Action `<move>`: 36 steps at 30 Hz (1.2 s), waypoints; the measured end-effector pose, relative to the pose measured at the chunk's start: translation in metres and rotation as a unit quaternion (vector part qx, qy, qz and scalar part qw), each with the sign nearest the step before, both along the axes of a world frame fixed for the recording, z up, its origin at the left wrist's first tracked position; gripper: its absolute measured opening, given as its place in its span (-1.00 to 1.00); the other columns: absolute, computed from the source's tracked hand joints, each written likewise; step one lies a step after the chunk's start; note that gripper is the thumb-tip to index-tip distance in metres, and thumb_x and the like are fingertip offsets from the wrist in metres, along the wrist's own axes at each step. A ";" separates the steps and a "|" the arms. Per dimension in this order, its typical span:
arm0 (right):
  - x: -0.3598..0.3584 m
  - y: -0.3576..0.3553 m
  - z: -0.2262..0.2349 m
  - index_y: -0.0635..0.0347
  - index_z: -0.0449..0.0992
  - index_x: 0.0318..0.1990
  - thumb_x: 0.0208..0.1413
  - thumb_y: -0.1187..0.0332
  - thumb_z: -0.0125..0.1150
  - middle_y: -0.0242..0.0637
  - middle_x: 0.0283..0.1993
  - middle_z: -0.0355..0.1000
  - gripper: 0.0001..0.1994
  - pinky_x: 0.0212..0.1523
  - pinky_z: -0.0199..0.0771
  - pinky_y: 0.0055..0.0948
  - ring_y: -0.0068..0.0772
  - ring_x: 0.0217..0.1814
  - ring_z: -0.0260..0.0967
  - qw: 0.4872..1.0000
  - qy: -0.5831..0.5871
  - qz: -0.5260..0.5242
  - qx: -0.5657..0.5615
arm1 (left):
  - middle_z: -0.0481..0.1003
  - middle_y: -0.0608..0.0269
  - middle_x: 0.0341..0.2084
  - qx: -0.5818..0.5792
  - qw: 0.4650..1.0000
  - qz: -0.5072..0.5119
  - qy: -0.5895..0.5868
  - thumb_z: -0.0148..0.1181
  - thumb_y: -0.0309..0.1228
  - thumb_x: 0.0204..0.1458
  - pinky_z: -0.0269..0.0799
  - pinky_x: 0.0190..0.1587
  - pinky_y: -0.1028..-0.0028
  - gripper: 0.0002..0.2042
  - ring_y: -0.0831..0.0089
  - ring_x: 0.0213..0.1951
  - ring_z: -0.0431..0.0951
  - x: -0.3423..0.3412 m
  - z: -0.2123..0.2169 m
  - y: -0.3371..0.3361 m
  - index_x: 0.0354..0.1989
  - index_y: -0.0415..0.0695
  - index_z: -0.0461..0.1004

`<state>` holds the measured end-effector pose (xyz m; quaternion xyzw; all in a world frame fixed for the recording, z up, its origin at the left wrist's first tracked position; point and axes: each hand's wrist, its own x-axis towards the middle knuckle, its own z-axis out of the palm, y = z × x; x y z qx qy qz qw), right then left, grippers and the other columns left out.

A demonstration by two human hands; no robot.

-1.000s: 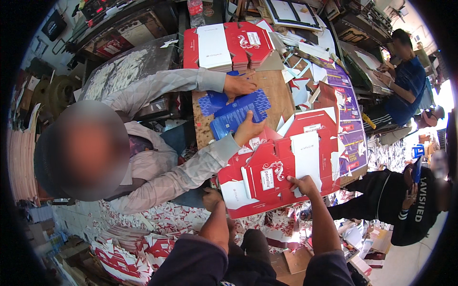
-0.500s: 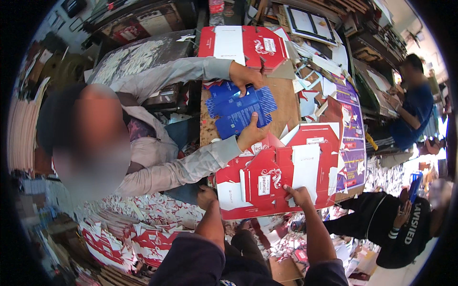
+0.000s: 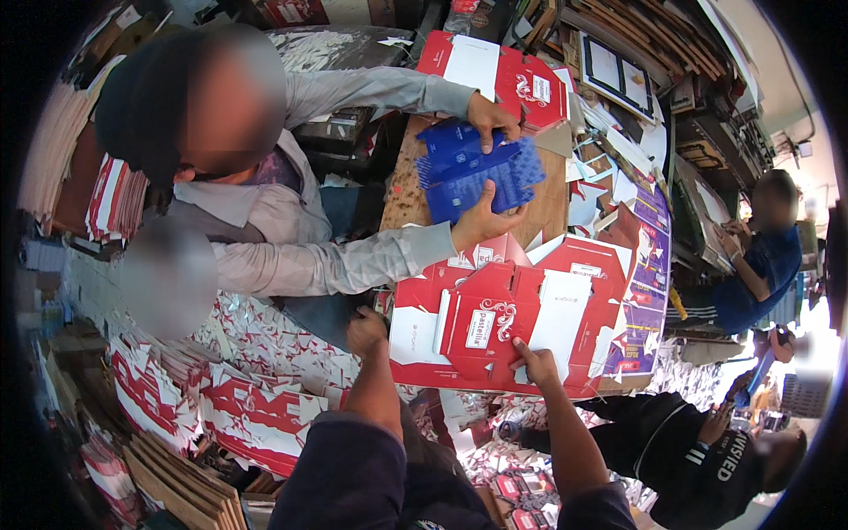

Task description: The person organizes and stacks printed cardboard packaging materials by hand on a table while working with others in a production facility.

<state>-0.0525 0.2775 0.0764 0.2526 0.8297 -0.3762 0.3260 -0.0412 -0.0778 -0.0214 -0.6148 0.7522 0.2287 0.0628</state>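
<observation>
The red-and-white carton sheet (image 3: 565, 327) is positioned at the near end of the wooden worktable (image 3: 549, 181), with its long axis running left to right across the person's front. The lettering of its white label panel (image 3: 480, 328) is turned sideways, across that axis. The sheet is of thin, smooth board, die-cut with angled flaps, slots and tabs. Its near edge is clamped by the right hand (image 3: 537, 363): the thumb is laid on the printed face, the fingers mostly hidden. The left hand (image 3: 367, 332) is placed beside the left edge, fingers curled; whether the edge is gripped cannot be told. A glossy blue carton blank (image 3: 449, 201) is held by the co-worker's hands (image 3: 484, 218). At the far end, flat red-and-white cartons (image 3: 474, 64) are stacked near a red-labelled bottle (image 3: 459, 19), whose contents cannot be distinguished.
</observation>
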 end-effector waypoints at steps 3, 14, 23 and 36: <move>0.000 -0.002 0.002 0.40 0.65 -0.58 0.02 -0.39 0.20 -0.20 -0.75 0.39 -0.20 -0.71 0.30 -0.40 -0.43 -0.79 0.23 1.000 0.005 0.003 -0.001 | 0.62 -0.19 -0.35 -0.004 1.000 0.003 0.016 -0.13 -0.01 0.16 0.55 -0.20 -0.06 -0.47 -0.16 -0.27 0.64 0.000 0.002 0.001 -0.32 -0.24 0.64; 0.003 -0.002 0.001 0.40 0.64 -0.60 0.02 -0.39 0.20 -0.22 -0.79 0.35 -0.20 -0.72 0.28 -0.40 -0.44 -0.79 0.21 1.000 0.008 0.000 0.002 | 0.61 -0.20 -0.41 -0.012 1.000 0.015 0.011 -0.10 -0.01 0.15 0.57 -0.24 -0.05 -0.47 -0.16 -0.30 0.66 0.001 -0.001 0.000 -0.40 -0.23 0.66; -0.001 -0.002 0.005 0.40 0.66 -0.55 0.01 -0.39 0.19 -0.15 -0.63 0.52 -0.20 -0.66 0.35 -0.38 -0.41 -0.74 0.28 1.000 -0.012 0.015 0.010 | 0.62 -0.17 -0.34 -0.011 1.000 0.005 0.027 -0.13 -0.03 0.16 0.55 -0.20 -0.05 -0.52 -0.17 -0.26 0.64 0.000 0.004 -0.001 -0.29 -0.15 0.64; 0.004 -0.002 0.005 0.35 0.67 -0.55 0.01 -0.39 0.20 -0.19 -0.65 0.51 -0.22 -0.62 0.35 -0.40 -0.43 -0.72 0.28 1.000 -0.018 0.006 0.016 | 0.62 -0.18 -0.34 -0.002 0.999 0.021 0.033 -0.11 0.00 0.14 0.54 -0.19 -0.03 -0.50 -0.15 -0.25 0.64 0.002 0.006 0.000 -0.33 -0.15 0.68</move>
